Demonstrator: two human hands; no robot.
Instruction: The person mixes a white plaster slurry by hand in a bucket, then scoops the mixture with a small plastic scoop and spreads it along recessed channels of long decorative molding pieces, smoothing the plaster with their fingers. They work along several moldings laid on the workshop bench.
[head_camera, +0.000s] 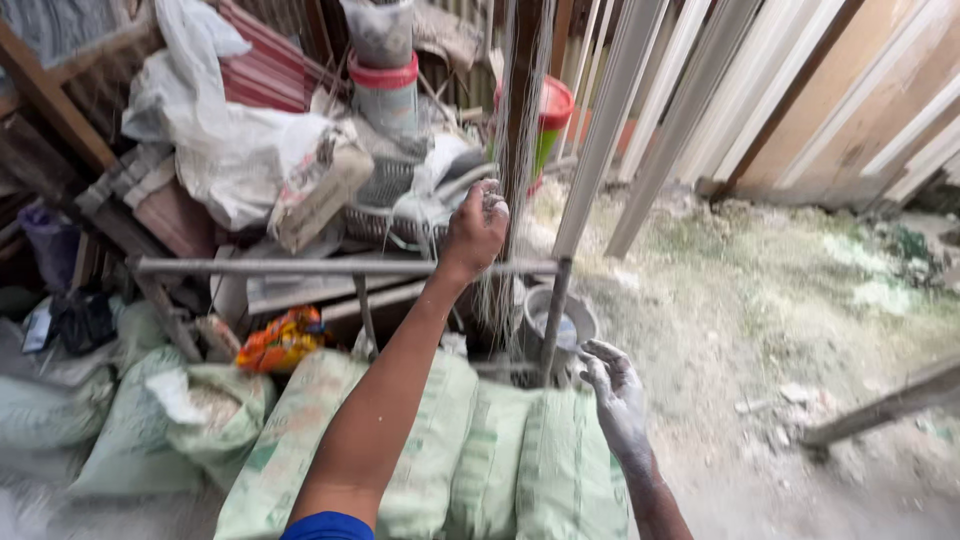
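head view | worn on head | faces down and forward | hands close below

Pale green woven sacks, printed in darker green, stand packed side by side in the foreground. Further green sacks slump at left, one open at the mouth. A crumpled orange and yellow wrapper lies just behind them. A grey paper sack, bulging and tilted, rests on the clutter above. No signs or screens.
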